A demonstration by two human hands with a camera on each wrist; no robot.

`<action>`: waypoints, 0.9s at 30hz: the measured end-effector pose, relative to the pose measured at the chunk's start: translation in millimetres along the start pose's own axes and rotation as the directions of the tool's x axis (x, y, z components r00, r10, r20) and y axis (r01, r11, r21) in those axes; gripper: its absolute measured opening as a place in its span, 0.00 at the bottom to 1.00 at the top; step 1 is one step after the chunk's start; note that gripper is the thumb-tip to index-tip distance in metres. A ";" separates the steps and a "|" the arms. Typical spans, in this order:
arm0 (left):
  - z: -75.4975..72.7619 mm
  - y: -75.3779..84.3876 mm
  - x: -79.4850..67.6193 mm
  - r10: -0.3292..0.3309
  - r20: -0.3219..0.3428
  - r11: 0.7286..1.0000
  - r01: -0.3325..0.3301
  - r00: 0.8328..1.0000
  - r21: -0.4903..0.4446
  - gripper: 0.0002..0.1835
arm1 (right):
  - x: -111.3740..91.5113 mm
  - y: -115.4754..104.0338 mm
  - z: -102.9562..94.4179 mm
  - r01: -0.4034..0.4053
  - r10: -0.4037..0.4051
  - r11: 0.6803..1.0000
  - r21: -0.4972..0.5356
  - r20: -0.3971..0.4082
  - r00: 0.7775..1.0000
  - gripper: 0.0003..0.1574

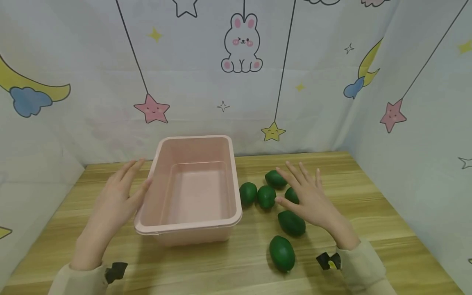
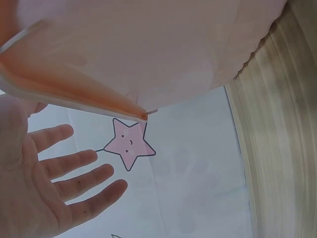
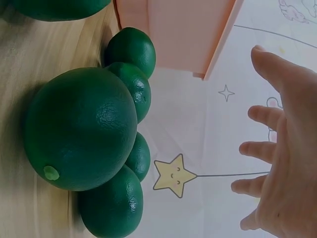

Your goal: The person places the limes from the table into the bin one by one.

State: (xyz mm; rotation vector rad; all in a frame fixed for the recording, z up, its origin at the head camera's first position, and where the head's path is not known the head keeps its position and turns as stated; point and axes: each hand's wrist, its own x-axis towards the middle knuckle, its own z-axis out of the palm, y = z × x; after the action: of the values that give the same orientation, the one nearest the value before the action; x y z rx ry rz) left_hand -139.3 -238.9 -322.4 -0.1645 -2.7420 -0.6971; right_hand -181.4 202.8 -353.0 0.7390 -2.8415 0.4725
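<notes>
A pink plastic bin (image 1: 200, 224) stands upright in the head view, its inside bare. My left hand (image 1: 117, 196) is at its left side, fingers extended and thumb close to the rim; whether it touches cannot be told. The left wrist view shows that hand (image 2: 29, 183) with spread fingers and nothing in them, below the bin wall (image 2: 148, 49). My right hand (image 1: 309, 198) hovers over several dark green limes (image 1: 291, 223), fingers spread and holding nothing. It partly hides one lime (image 1: 291, 195). In the right wrist view a large lime (image 3: 81, 129) is nearest the camera.
The limes lie right of the bin on a wood-grain table (image 1: 243, 266); one lime (image 1: 248, 194) is close against the bin's wall. A white cloth backdrop (image 1: 191, 90) with cartoon prints hangs behind the table and along its sides.
</notes>
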 end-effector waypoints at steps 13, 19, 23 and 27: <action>2.2 -10.4 -1.5 -0.023 -0.042 0.999 0.020 0.999 -0.051 0.31 | -1.5 -2.2 7.3 0.062 -0.061 0.998 0.010 -0.039 0.997 0.47; 3.1 -14.5 -2.0 -0.031 -0.040 0.998 0.028 0.999 -0.059 0.32 | -3.5 -5.0 7.7 0.090 -0.089 0.995 0.030 -0.044 0.995 0.48; 2.8 -15.2 -3.7 -0.047 -0.041 0.996 0.044 0.998 -0.073 0.32 | -4.9 -7.4 7.8 0.105 -0.103 0.994 0.041 -0.042 0.994 0.48; 4.2 -17.2 -4.7 -0.047 -0.050 0.994 0.041 0.998 -0.102 0.31 | -6.2 -9.6 8.0 0.115 -0.113 0.992 0.049 -0.043 0.993 0.48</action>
State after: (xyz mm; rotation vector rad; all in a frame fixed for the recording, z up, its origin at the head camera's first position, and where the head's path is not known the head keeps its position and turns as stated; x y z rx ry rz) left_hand -139.2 -252.1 -335.1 -0.1068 -2.6692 -0.8409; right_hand -172.0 194.9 -359.4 0.8859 -2.7409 0.5387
